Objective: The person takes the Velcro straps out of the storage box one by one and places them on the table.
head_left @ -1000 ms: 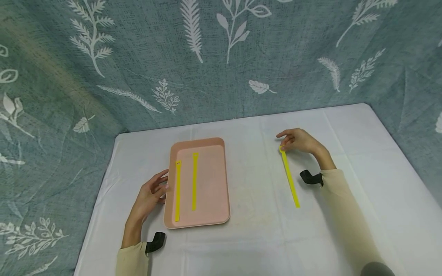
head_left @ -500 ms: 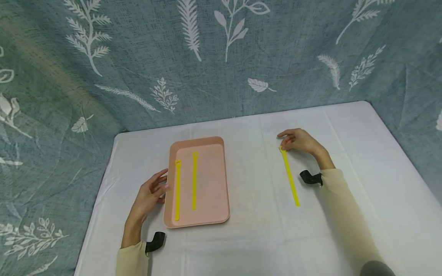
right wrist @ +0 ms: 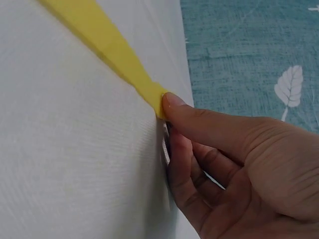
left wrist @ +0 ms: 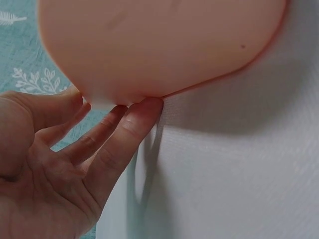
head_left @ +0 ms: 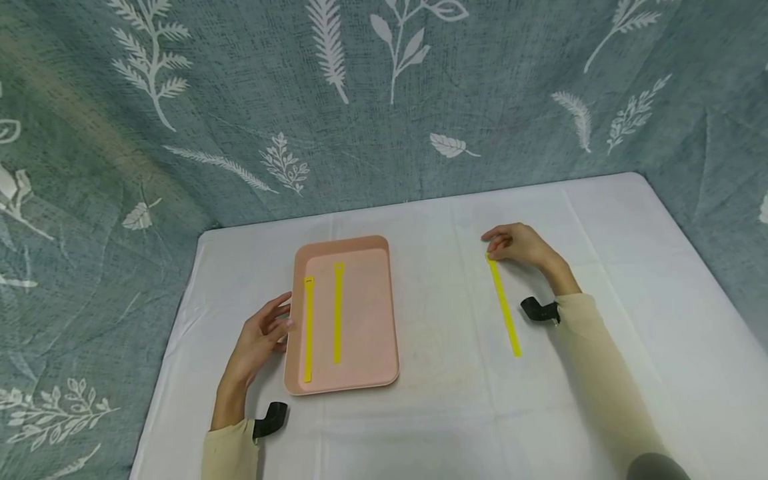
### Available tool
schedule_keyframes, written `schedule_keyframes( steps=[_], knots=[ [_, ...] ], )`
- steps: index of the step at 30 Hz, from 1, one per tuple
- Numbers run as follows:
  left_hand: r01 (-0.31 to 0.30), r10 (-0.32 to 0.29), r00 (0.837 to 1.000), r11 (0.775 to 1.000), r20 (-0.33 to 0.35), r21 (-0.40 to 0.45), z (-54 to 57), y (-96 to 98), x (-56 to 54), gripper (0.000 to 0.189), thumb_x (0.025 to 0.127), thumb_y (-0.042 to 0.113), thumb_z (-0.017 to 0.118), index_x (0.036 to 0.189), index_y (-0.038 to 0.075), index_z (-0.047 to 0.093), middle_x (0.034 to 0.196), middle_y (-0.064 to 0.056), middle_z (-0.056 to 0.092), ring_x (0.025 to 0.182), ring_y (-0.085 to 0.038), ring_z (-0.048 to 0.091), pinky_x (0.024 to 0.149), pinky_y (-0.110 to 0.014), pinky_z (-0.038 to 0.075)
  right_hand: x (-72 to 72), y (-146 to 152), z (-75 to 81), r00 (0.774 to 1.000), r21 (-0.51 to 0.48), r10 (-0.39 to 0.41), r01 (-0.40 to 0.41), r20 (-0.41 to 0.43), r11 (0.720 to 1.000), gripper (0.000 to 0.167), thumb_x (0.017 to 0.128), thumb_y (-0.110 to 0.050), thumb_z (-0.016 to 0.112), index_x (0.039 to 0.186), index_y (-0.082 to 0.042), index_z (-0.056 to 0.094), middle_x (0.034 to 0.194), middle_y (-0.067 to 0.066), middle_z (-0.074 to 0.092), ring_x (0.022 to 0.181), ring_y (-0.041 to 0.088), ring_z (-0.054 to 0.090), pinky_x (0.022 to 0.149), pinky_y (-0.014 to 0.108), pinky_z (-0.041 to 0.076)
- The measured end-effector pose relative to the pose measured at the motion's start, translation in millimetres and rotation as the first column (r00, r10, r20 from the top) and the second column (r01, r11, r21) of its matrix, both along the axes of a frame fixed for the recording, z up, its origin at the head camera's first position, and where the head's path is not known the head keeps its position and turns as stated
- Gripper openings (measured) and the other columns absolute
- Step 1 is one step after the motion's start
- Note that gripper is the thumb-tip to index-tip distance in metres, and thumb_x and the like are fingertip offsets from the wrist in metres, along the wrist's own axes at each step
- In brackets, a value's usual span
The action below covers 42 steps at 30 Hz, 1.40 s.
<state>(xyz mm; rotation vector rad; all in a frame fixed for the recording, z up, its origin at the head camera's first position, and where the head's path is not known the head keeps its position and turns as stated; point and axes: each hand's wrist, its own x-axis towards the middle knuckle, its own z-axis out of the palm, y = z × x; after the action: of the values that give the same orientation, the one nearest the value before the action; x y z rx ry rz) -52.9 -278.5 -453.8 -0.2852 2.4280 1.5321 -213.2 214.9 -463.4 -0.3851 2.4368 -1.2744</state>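
Observation:
My right hand [head_left: 521, 245] pinches the slotted head end of a yellow cable tie [head_left: 505, 310] between thumb and fingers. This flat strap slants toward the near side of the white table; in the right wrist view the thumb [right wrist: 199, 119] covers its end. At left, my left hand [head_left: 257, 340] touches the outer left edge of a pink tray [head_left: 369, 320], its thumb and extended fingers along the rim. Inside the tray lie two more yellow cable ties, the left one [head_left: 309, 333] and the right one [head_left: 338, 317], roughly parallel with slotted heads at the far end.
A white cloth [head_left: 444, 413] covers the table, with light creases. Behind and to the sides hangs a green leaf-patterned curtain [head_left: 384, 153], meeting the table's far edge. Dark wrist mounts [head_left: 271, 420] stick out at both sleeves.
The head view has shifted slightly, so the tray and ties appear a little higher. The right hand keeps its pinch on the cable tie and the left hand stays at the tray.

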Motion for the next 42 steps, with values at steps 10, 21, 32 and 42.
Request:
schedule_keyframes(
  steps=[10,21,32,42],
  knots=[
    [-0.001,0.001,1.000,1.000,0.001,0.004,0.0,0.3,0.5,0.061,0.103,0.008,0.058,0.159,0.012,0.033,0.153,-0.027,0.045,0.096,0.006,0.060,0.065,-0.024,0.056,1.1,0,-3.9,1.000,-0.030,-0.023,0.022,-0.004,0.999,0.040,0.088,0.002,0.074,0.126,0.011,0.064,0.104,0.026,0.071,0.076,0.001,0.059,0.071,0.013,0.047],
    [-0.012,0.012,1.000,1.000,0.003,-0.008,-2.6,-0.4,0.9,0.060,0.102,0.006,0.057,0.158,0.012,0.035,0.153,-0.025,0.046,0.094,0.005,0.060,0.065,-0.025,0.056,2.6,1,-9.6,0.999,-0.027,-0.027,0.025,-0.046,0.999,0.034,0.089,0.004,0.072,0.123,0.009,0.066,0.101,0.024,0.073,0.079,0.001,0.060,0.075,0.012,0.047],
    [-0.012,0.012,1.000,1.000,-0.004,-0.020,-4.6,0.3,0.8,0.060,0.102,0.007,0.057,0.158,0.012,0.036,0.153,-0.025,0.046,0.095,0.004,0.060,0.065,-0.024,0.056,3.2,1,-5.5,0.998,0.045,-0.036,0.038,-0.042,0.998,0.033,0.092,-0.002,0.070,0.124,0.005,0.067,0.104,0.023,0.072,0.085,0.011,0.063,0.073,0.016,0.048],
    [-0.010,0.010,1.000,1.000,-0.003,-0.022,0.1,1.2,1.9,0.060,0.103,0.008,0.058,0.158,0.012,0.036,0.153,-0.026,0.045,0.097,0.004,0.059,0.066,-0.025,0.056,7.5,-4,1.7,0.992,0.123,-0.042,0.056,-0.116,0.991,0.032,0.095,-0.003,0.066,0.127,0.004,0.066,0.108,0.023,0.072,0.097,0.029,0.066,0.081,0.029,0.049]
  ],
)
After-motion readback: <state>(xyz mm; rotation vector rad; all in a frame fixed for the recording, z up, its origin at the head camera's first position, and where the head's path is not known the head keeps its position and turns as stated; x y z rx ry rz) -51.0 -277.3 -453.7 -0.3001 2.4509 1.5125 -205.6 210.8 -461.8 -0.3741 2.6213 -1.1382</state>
